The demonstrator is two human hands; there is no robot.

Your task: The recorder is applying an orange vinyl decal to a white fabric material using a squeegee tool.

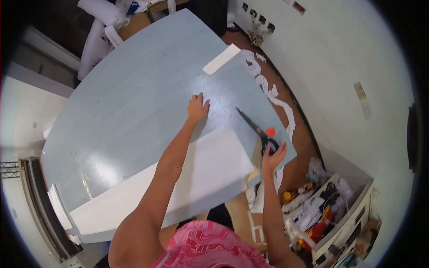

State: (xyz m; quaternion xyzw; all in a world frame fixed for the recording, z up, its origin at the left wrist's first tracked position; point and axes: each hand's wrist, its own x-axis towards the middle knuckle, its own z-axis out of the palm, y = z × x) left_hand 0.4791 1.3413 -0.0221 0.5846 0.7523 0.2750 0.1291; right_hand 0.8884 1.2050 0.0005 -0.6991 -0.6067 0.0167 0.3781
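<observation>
My right hand (274, 157) is closed on the looped handles of large black scissors (256, 127) near the table's right edge. Their long blades point away and to the left, over the tabletop; I cannot tell if they rest on it. With fingers apart, my left hand (197, 108) is on or just above the grey-blue table (129, 94), holding nothing. Below it lies a long white sheet (205, 167), either fabric or paper, along the near side, with my left forearm across it. A small orange square (270, 131) sits just beside the scissors.
A short white strip (222, 59) lies at the table's far right. White scraps (272, 91) trail on the brown floor along the wall. To the lower right stands an open drawer or bin (344, 223) full of mixed items. White rolls (94, 49) stand beyond the far left edge.
</observation>
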